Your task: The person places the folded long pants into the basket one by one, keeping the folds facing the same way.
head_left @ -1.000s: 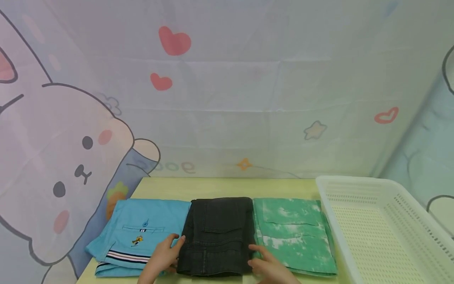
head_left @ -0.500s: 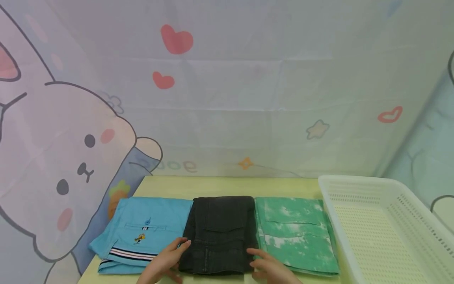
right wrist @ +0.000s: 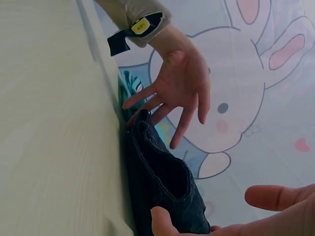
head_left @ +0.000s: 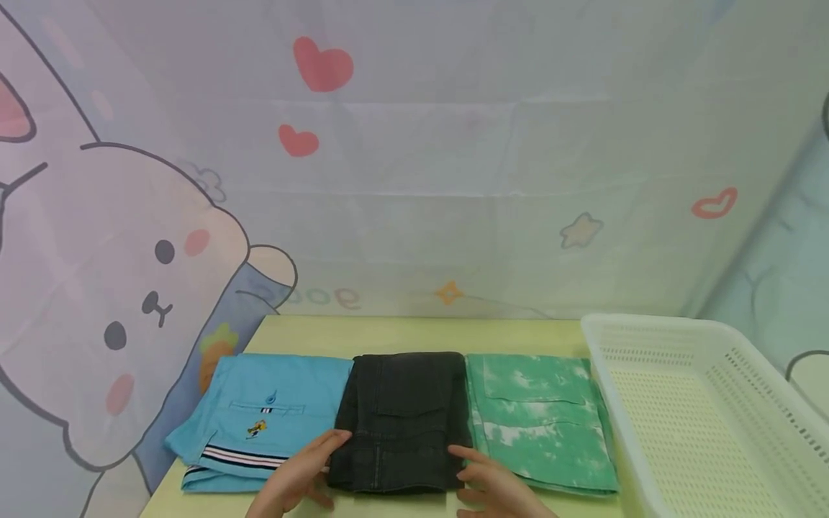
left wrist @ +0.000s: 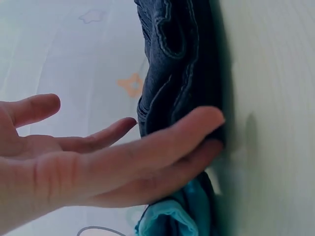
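Folded black jeans (head_left: 408, 410) lie in the middle of the table, between folded light-blue pants (head_left: 278, 388) and a folded green tie-dye garment (head_left: 537, 424). My left hand (head_left: 298, 467) is at the jeans' left edge, its forefinger on or just over the cloth. My right hand (head_left: 495, 482) is at the right edge, fingers spread and slightly bent. In the left wrist view the left hand's fingers (left wrist: 147, 152) lie extended beside the jeans (left wrist: 167, 73). The right wrist view shows both hands facing each other across the jeans (right wrist: 162, 172), neither gripping.
A white plastic basket (head_left: 624, 446) stands at the right, alongside the green garment. Behind the pale yellow table (head_left: 427, 334) hangs a printed cloth backdrop (head_left: 440, 158) with a rabbit and hearts.
The head view has shifted slightly. My left hand's forefinger has come a little further over the jeans' left edge, and its lower fingers have spread. The three folded garments lie as before.
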`<state>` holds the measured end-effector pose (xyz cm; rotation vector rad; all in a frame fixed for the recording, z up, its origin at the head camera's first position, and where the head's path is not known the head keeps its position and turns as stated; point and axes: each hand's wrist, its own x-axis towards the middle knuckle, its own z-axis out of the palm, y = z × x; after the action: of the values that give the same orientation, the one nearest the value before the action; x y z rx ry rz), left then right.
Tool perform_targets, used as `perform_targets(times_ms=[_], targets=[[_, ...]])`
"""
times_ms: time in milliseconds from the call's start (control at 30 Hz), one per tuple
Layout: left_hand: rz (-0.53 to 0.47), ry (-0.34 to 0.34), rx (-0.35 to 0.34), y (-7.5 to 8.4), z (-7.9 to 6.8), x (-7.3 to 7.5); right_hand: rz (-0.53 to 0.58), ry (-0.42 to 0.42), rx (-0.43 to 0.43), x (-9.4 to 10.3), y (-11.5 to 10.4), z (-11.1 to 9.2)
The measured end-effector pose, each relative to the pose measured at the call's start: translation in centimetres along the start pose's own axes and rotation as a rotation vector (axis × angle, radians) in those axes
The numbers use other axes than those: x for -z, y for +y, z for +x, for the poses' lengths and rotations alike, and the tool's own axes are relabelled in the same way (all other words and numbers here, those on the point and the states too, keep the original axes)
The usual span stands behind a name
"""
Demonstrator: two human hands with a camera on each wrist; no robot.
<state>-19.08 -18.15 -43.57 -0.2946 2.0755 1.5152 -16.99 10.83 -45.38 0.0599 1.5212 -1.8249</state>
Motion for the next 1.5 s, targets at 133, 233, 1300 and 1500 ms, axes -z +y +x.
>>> perform_targets(times_ms=[133,233,1300,1500], targets=[[-0.022,0.004,-0.04,0.0,-0.1,0.1,0.061,-0.002,-0.001,0.0,0.0,0.2],[-0.059,0.008,-0.061,-0.2,-0.2,0.2,0.131,-0.027,0.004,0.1,0.2,0.2],[-0.228,-0.162,-0.175,-0.9,-0.4,1.9,0.351,-0.002,0.032,0.1,0.4,0.6],[-0.254,-0.15,-0.199,-1.0,-0.3,1.9,0.359,0.023,0.061,0.1,0.4,0.6]])
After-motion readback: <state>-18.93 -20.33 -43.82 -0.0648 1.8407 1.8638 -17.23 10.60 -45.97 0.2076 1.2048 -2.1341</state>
